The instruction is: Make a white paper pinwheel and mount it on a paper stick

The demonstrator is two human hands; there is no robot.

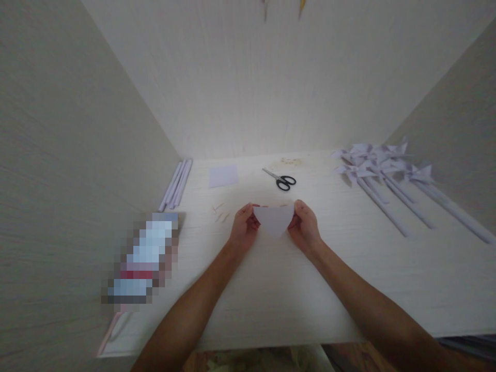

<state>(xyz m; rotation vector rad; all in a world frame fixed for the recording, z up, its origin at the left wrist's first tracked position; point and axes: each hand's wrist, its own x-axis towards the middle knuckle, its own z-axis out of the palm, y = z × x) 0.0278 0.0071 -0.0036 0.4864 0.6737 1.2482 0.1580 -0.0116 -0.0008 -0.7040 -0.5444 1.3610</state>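
Observation:
A small sheet of white paper (274, 219) is stretched between my two hands above the middle of the table; its lower edge comes to a point. My left hand (245, 227) pinches its left corner. At the right corner, my right hand (305, 222) pinches it the same way, thumb on top. Beyond the hands lie scissors (284, 182) with black handles, blades pointing to the upper left. Several thin small sticks (221, 213) are scattered just left of my left hand. A flat square of paper (223, 176) rests farther back.
Several paper pinwheels (382, 168) on rolled-paper sticks are piled at the right. Rolled paper tubes (176, 184) lie at the back left, with a blurred-out object (149, 253) in front of them. Small beige bits (291, 161) sit near the back wall. Walls enclose the table (267, 299) on three sides.

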